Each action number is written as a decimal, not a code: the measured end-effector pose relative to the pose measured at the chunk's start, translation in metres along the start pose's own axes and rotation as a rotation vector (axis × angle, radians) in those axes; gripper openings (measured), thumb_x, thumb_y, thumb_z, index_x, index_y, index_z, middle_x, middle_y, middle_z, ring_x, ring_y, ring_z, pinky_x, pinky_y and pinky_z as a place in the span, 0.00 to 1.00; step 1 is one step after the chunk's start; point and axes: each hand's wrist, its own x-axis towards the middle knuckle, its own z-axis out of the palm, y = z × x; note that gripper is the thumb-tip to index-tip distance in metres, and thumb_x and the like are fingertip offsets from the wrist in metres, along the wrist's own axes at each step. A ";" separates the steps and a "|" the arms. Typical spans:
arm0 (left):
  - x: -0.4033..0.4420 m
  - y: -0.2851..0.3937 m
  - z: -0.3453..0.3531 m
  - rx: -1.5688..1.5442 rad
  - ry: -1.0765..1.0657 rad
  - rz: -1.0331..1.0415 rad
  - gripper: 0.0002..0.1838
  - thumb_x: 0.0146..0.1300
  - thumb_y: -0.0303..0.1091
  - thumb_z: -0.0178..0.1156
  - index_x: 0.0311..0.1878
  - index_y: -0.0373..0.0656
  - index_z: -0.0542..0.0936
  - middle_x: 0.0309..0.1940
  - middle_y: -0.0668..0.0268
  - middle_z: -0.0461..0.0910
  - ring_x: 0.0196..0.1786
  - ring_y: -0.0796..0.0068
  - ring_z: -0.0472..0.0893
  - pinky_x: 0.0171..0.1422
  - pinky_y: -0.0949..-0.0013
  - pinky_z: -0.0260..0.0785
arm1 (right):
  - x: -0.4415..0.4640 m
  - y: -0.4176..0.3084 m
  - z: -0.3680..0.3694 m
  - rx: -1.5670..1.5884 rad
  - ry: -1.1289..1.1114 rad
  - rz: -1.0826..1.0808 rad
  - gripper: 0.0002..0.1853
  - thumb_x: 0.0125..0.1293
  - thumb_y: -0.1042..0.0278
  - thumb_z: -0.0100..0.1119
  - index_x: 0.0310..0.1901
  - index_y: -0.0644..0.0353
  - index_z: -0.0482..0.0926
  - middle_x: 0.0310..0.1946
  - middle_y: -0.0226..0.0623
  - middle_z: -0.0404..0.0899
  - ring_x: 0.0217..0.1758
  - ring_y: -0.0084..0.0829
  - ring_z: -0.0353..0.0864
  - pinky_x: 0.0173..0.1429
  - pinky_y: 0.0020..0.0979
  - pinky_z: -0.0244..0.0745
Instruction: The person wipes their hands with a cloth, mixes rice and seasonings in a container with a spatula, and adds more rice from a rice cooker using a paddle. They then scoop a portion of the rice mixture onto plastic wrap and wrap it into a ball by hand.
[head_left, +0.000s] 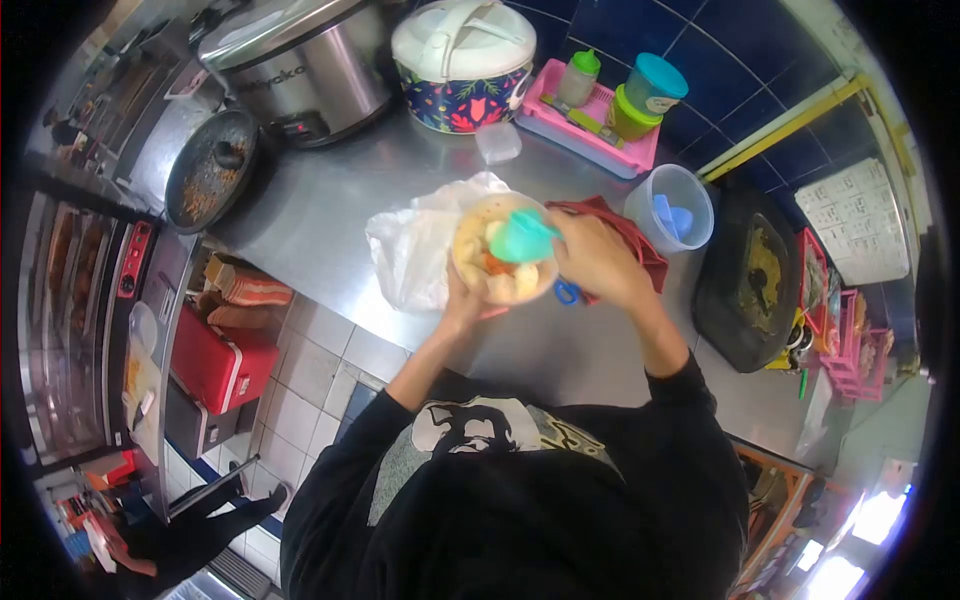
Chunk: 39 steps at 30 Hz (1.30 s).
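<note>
My left hand [466,303] is wrapped round the lower side of a round bowl [462,262], which I hold above the counter. Inside lie pale chunks of food [515,287] and a patch of orange-red sauce. My right hand [597,255] is closed on a turquoise scoop [523,236], tilted over the bowl; its contents, if any, cannot be made out. A crumpled white plastic bag [408,255] lies just left of the bowl. Beside my right hand are a dark red cloth [640,243] and the blue handle of a tool [566,292].
A steel cooker [310,80], a flowered rice container [463,95] and a pink basket [590,135] line the back of the steel counter [330,215]. A clear tub [670,205] and a black pan [750,280] stand right. Another person [190,535] is at lower left.
</note>
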 end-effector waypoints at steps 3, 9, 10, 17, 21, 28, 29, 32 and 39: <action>-0.001 -0.039 0.034 -0.033 -0.034 0.014 0.50 0.59 0.57 0.60 0.73 0.62 0.36 0.69 0.57 0.54 0.67 0.55 0.67 0.45 0.53 0.81 | -0.036 0.004 0.016 -0.159 -0.170 0.264 0.16 0.59 0.74 0.50 0.50 0.66 0.75 0.36 0.56 0.80 0.39 0.52 0.81 0.43 0.50 0.75; -0.017 -0.043 0.049 -0.183 -0.066 -0.137 0.50 0.57 0.21 0.55 0.71 0.65 0.33 0.68 0.55 0.55 0.66 0.56 0.67 0.61 0.49 0.71 | -0.064 0.016 0.059 -0.204 -0.098 0.205 0.11 0.59 0.72 0.53 0.42 0.63 0.79 0.31 0.52 0.81 0.34 0.49 0.82 0.39 0.46 0.76; -0.016 -0.041 0.048 -0.188 -0.071 -0.167 0.50 0.57 0.21 0.55 0.71 0.65 0.32 0.68 0.56 0.55 0.65 0.56 0.68 0.61 0.48 0.71 | -0.060 0.029 0.052 -0.162 -0.145 0.247 0.10 0.59 0.71 0.54 0.42 0.63 0.79 0.31 0.52 0.81 0.34 0.49 0.82 0.39 0.46 0.77; -0.009 -0.028 0.045 -0.328 -0.128 -0.399 0.51 0.56 0.19 0.54 0.71 0.63 0.31 0.68 0.55 0.54 0.66 0.50 0.68 0.59 0.46 0.75 | -0.038 0.031 0.049 -0.051 -0.022 0.357 0.13 0.59 0.69 0.56 0.45 0.63 0.79 0.33 0.53 0.80 0.36 0.51 0.81 0.41 0.47 0.76; -0.008 -0.026 0.047 -0.443 -0.155 -0.253 0.60 0.55 0.14 0.48 0.65 0.66 0.08 0.71 0.47 0.46 0.65 0.45 0.69 0.58 0.44 0.74 | -0.042 0.039 0.048 -0.015 -0.070 0.228 0.12 0.60 0.71 0.54 0.44 0.64 0.79 0.33 0.53 0.80 0.37 0.52 0.81 0.41 0.48 0.75; -0.016 -0.014 0.055 -0.481 -0.057 -0.277 0.55 0.51 0.16 0.52 0.71 0.64 0.28 0.68 0.47 0.52 0.64 0.43 0.69 0.59 0.43 0.74 | -0.056 0.011 0.006 -0.103 -0.257 0.228 0.10 0.53 0.75 0.56 0.38 0.66 0.78 0.33 0.53 0.81 0.39 0.51 0.82 0.43 0.47 0.76; -0.018 -0.012 0.057 -0.510 -0.053 -0.254 0.56 0.52 0.16 0.52 0.71 0.65 0.25 0.68 0.46 0.52 0.64 0.44 0.69 0.59 0.43 0.75 | -0.060 0.012 0.013 -0.150 -0.218 0.166 0.10 0.52 0.75 0.57 0.38 0.66 0.78 0.33 0.52 0.81 0.38 0.50 0.83 0.42 0.47 0.76; -0.017 -0.008 0.056 -0.526 -0.060 -0.235 0.58 0.54 0.16 0.49 0.69 0.68 0.18 0.70 0.46 0.49 0.65 0.45 0.68 0.59 0.44 0.74 | -0.061 0.015 0.015 -0.218 -0.234 0.126 0.10 0.52 0.75 0.57 0.38 0.65 0.78 0.31 0.50 0.81 0.35 0.49 0.83 0.40 0.47 0.77; -0.011 -0.028 0.052 -0.442 -0.143 -0.258 0.57 0.57 0.16 0.46 0.69 0.71 0.16 0.72 0.52 0.46 0.66 0.46 0.67 0.59 0.44 0.74 | -0.063 0.022 0.061 -0.191 -0.078 0.242 0.11 0.55 0.72 0.58 0.40 0.66 0.76 0.28 0.49 0.81 0.33 0.49 0.83 0.37 0.46 0.78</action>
